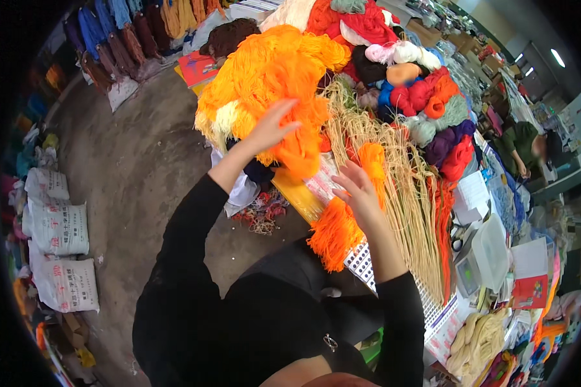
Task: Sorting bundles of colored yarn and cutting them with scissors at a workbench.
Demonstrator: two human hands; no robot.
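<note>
Straw strands (400, 200): They lie long and flat, side by side. I think they lie that way so they do not get in knots.
Bright orange yarn (297, 97): It is a loose, fluffy bunch to the left of the straw strands. It lies against the golden yarn heap (252, 64), maybe so like colours stay together.
Left hand (272, 131): It is left of the straw strands, in front of the bright orange yarn. Its fingers are well apart and I see no yarn pinched in them. I cannot tell if it touches the yarn.
Right hand (360, 192): It is over the left edge of the straw strands. The fingers are spread and a bit bent, with nothing in them that I can see.
Orange fringe (334, 235): It is just left of the straw strands, below the right hand. It seems to droop because the ends are loose.
Yarn balls (419, 97): They are piled to the right of the straw strands' far end. They look wound up to stay tidy.
Clear box (490, 251): It is right of the straw strands' near end.
White sacks (64, 280): They are far left of the straw strands, perhaps kept there to be out of the way.
</note>
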